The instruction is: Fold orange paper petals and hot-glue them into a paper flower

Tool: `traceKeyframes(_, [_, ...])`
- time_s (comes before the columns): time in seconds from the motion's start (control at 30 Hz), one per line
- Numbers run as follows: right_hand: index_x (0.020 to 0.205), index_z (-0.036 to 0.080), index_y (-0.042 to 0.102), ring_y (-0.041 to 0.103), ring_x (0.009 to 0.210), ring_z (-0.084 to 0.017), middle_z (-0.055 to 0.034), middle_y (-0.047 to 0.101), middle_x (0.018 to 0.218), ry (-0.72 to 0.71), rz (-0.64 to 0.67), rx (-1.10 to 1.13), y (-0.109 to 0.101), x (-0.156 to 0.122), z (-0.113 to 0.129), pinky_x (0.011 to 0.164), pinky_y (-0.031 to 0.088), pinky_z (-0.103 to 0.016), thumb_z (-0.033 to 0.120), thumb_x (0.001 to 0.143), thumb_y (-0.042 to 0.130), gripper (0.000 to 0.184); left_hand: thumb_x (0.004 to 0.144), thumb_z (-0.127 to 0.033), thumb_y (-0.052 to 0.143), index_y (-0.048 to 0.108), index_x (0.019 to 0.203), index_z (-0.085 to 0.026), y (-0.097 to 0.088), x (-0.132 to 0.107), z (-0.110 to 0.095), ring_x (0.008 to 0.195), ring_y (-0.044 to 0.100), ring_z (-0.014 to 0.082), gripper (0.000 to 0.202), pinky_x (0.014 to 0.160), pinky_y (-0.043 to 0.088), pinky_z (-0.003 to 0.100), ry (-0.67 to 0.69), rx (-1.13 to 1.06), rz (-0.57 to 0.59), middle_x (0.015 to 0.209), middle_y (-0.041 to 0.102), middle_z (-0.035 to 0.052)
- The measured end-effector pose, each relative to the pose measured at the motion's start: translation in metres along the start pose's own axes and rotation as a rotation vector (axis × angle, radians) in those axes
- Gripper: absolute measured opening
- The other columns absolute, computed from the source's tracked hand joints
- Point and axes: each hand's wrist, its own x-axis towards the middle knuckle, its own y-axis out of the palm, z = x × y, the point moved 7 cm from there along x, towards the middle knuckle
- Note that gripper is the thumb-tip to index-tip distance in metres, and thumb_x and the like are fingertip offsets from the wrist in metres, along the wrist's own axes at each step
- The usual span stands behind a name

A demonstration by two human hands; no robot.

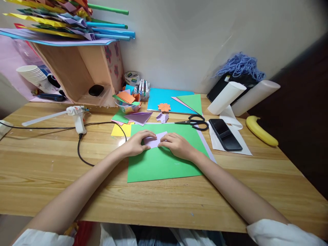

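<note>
A small light purple sheet of paper (154, 141) lies over a large green sheet (164, 165) in the middle of the table. At its left end, my left hand (135, 142) grips it, fingers along the top and thumb at the lower edge. My right hand (176, 145) pinches the right end, thumb and fingers close together. Just beyond are a folded purple paper piece (139, 118), a cut purple paper shape (162, 118) and an orange paper flower (164, 107). Black-handled scissors (196, 122) lie past my right hand, blades pointing left.
A white glue gun (77, 119) stands at left, its black cord (80, 153) looping towards my left forearm. A tub of paper scraps (128, 102) sits behind. On the right are a phone (225, 134), paper rolls (227, 98) and a banana (261, 131). A wooden box (77, 71) stands back left.
</note>
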Motion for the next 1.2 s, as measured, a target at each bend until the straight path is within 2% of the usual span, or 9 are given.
traceKeyframes(0.33, [0.073, 0.019, 0.060, 0.053, 0.077, -0.014, -0.0015, 0.066, 0.088, -0.045, 0.003, -0.123, -0.007, -0.003, -0.007, 0.061, 0.030, -0.028, 0.003, 0.083, 0.038, 0.029, 0.071, -0.011, 0.059, 0.058, 0.108, -0.022, -0.002, -0.003, -0.003, 0.112, 0.050, 0.0198, 0.039, 0.099, 0.038, 0.039, 0.018, -0.037, 0.021, 0.119, 0.056, 0.0062])
traceKeyframes(0.57, [0.071, 0.018, 0.058, 0.050, 0.064, -0.013, -0.0021, 0.067, 0.087, -0.046, -0.014, -0.087, -0.012, -0.009, -0.013, 0.057, 0.028, -0.027, 0.001, 0.077, 0.037, 0.028, 0.071, -0.010, 0.057, 0.056, 0.113, -0.023, -0.005, -0.005, -0.004, 0.117, 0.047, 0.0210, 0.044, 0.102, 0.035, 0.041, 0.041, -0.064, 0.085, 0.125, 0.053, 0.0063])
traceKeyframes(0.77, [0.071, 0.018, 0.058, 0.050, 0.063, -0.015, -0.0035, 0.066, 0.083, 0.070, 0.036, -0.134, -0.007, -0.014, -0.024, 0.057, 0.031, -0.027, 0.002, 0.073, 0.037, 0.027, 0.074, -0.012, 0.056, 0.055, 0.114, -0.023, -0.005, -0.006, -0.004, 0.118, 0.045, 0.0196, 0.041, 0.103, 0.034, 0.039, 0.052, -0.045, 0.103, 0.126, 0.051, 0.0062])
traceKeyframes(0.83, [0.069, 0.018, 0.056, 0.050, 0.063, -0.015, -0.0047, 0.064, 0.078, 0.151, 0.001, -0.092, -0.010, -0.014, -0.029, 0.058, 0.033, -0.027, 0.003, 0.073, 0.036, 0.026, 0.077, -0.014, 0.054, 0.055, 0.114, -0.023, -0.004, -0.007, -0.004, 0.118, 0.045, 0.0194, 0.038, 0.102, 0.034, 0.038, 0.061, -0.028, 0.102, 0.126, 0.051, 0.0066])
traceKeyframes(0.9, [0.073, 0.018, 0.055, 0.053, 0.069, -0.016, -0.0057, 0.062, 0.080, 0.228, -0.074, 0.004, -0.016, -0.014, -0.032, 0.063, 0.037, -0.027, 0.004, 0.075, 0.037, 0.023, 0.081, -0.018, 0.051, 0.056, 0.113, -0.023, -0.002, -0.007, -0.005, 0.117, 0.046, 0.0191, 0.033, 0.100, 0.035, 0.038, 0.072, 0.016, 0.082, 0.125, 0.051, 0.0067])
traceKeyframes(0.97, [0.086, 0.017, 0.055, 0.054, 0.081, -0.018, -0.0075, 0.060, 0.091, 0.257, -0.123, 0.117, -0.020, -0.012, -0.031, 0.071, 0.041, -0.029, 0.009, 0.078, 0.041, 0.018, 0.083, -0.025, 0.050, 0.055, 0.113, -0.024, 0.000, -0.008, -0.009, 0.115, 0.046, 0.0198, 0.031, 0.098, 0.037, 0.038, 0.090, 0.101, 0.047, 0.123, 0.051, 0.0068])
traceKeyframes(1.07, [0.105, 0.017, 0.052, 0.052, 0.097, -0.023, -0.0106, 0.056, 0.107, 0.213, -0.079, 0.206, -0.017, -0.007, -0.022, 0.083, 0.042, -0.037, 0.021, 0.077, 0.053, 0.028, 0.079, -0.039, 0.056, 0.051, 0.117, -0.024, 0.006, -0.010, -0.017, 0.112, 0.045, 0.0231, 0.041, 0.095, 0.037, 0.041, 0.113, 0.289, -0.023, 0.122, 0.050, 0.0081])
traceKeyframes(1.13, [0.108, 0.018, 0.052, 0.050, 0.101, -0.024, -0.0108, 0.055, 0.110, 0.191, -0.038, 0.220, -0.014, -0.005, -0.018, 0.085, 0.041, -0.039, 0.024, 0.077, 0.056, 0.031, 0.080, -0.043, 0.055, 0.050, 0.118, -0.022, 0.010, -0.011, -0.022, 0.108, 0.046, 0.0237, 0.044, 0.091, 0.039, 0.041, 0.110, 0.401, -0.073, 0.119, 0.051, 0.0088])
traceKeyframes(1.2, [0.106, 0.018, 0.054, 0.051, 0.099, -0.022, -0.0098, 0.057, 0.108, 0.190, -0.031, 0.217, -0.011, -0.004, -0.015, 0.085, 0.041, -0.038, 0.023, 0.081, 0.053, 0.026, 0.083, -0.041, 0.050, 0.051, 0.114, -0.020, 0.012, -0.011, -0.026, 0.104, 0.048, 0.0229, 0.038, 0.088, 0.040, 0.040, 0.108, 0.475, -0.116, 0.115, 0.054, 0.0084])
